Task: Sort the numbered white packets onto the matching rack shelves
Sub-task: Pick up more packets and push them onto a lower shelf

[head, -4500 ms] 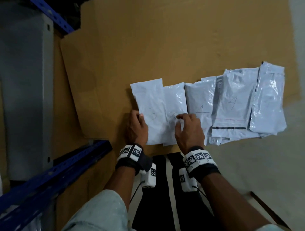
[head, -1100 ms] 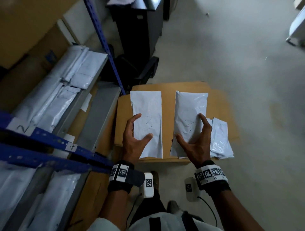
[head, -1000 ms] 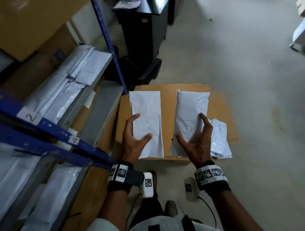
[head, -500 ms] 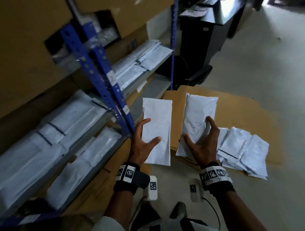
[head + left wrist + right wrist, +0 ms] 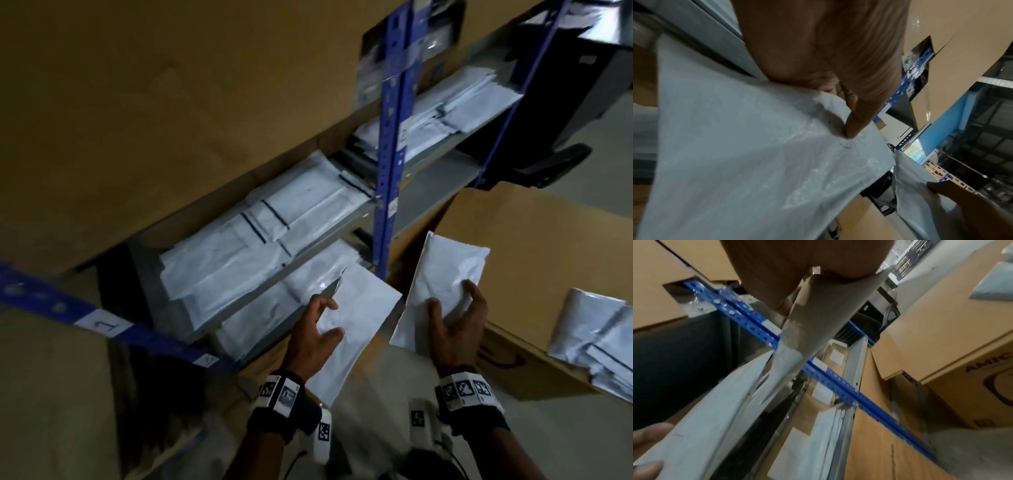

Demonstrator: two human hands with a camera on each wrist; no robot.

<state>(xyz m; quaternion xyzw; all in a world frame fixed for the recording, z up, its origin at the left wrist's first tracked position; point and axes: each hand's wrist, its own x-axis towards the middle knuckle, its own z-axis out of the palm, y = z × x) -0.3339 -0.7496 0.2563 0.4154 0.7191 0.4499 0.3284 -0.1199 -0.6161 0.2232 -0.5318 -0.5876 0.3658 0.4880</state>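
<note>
My left hand grips a white packet between thumb and fingers, its far corner close to the lower rack shelf. In the left wrist view that packet fills the frame under my thumb. My right hand holds a second white packet just right of the blue upright. The right wrist view shows this packet edge-on. The numbers on both are blurred. White packets lie stacked on the grey rack shelves.
A cardboard box at the right carries several loose white packets. A blue beam with white number labels crosses at the left. Large cardboard boxes stand above the shelves. A dark cabinet is at the top right.
I have turned left toward the rack, and both hands have carried their packets that way; the left packet now tilts toward the lower shelf. The cardboard box has slid to the right of view.
</note>
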